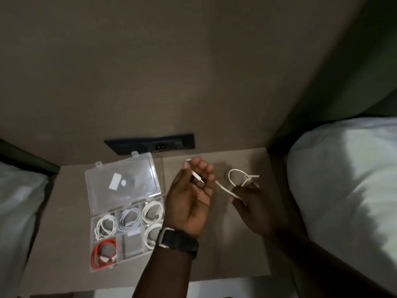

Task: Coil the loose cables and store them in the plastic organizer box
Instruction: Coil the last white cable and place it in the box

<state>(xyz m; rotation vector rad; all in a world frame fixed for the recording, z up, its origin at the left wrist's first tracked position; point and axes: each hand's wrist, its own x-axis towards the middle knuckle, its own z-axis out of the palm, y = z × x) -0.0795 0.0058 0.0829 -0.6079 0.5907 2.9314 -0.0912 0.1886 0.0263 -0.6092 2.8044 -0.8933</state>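
Observation:
A clear plastic organizer box (93, 237) lies open on the left of the bedside table, its lid (122, 181) folded back. Its compartments hold several coiled white cables (153, 211) and one coiled red cable (104, 252); one middle compartment (132, 244) looks bare. My left hand (190, 198), palm up with a dark watch on the wrist, pinches the plug end of a loose white cable (233, 179). My right hand (251, 206), blurred, grips the same cable further along, and a loop with a knotted tangle rises above its fingers.
The brown table top (214, 261) sits between two beds with white pillows, one at the left (17, 207) and one at the right (348, 179). A black socket strip (150, 145) is set in the wall just behind the box.

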